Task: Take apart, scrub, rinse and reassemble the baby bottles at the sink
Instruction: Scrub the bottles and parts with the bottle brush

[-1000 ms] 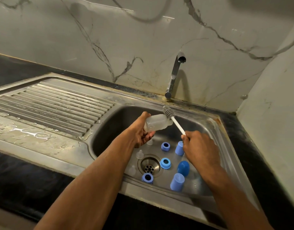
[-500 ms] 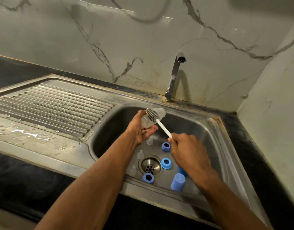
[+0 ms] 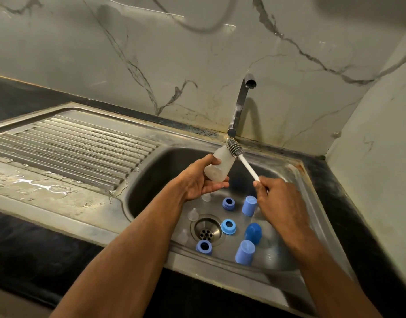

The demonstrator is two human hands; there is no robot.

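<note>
Over the steel sink (image 3: 296, 180), my left hand (image 3: 197, 182) grips a clear, cloudy baby bottle (image 3: 220, 162) by its base, its mouth tilted up toward the back wall. My right hand (image 3: 280, 203) grips the white handle of a bottle brush (image 3: 245, 164); its grey bristle head (image 3: 234, 149) lies at the bottle's mouth, outside the bottle. On the sink floor lie three blue screw rings (image 3: 228, 203) (image 3: 228, 226) (image 3: 204, 247), three blue caps (image 3: 249, 204) (image 3: 253, 232) (image 3: 244, 252) and clear teats (image 3: 193, 214).
A steel tap (image 3: 242, 102) stands behind the basin with no water running. The round drain (image 3: 206, 230) sits in the sink floor. A wet ribbed draining board (image 3: 66, 148) spreads to the left. Dark countertop (image 3: 348, 203) and marble walls border the sink.
The brush head, inside the bottle half a second ago, has come out to the bottle's mouth. The bottle now tilts more upright and my right hand has drawn back to the right.
</note>
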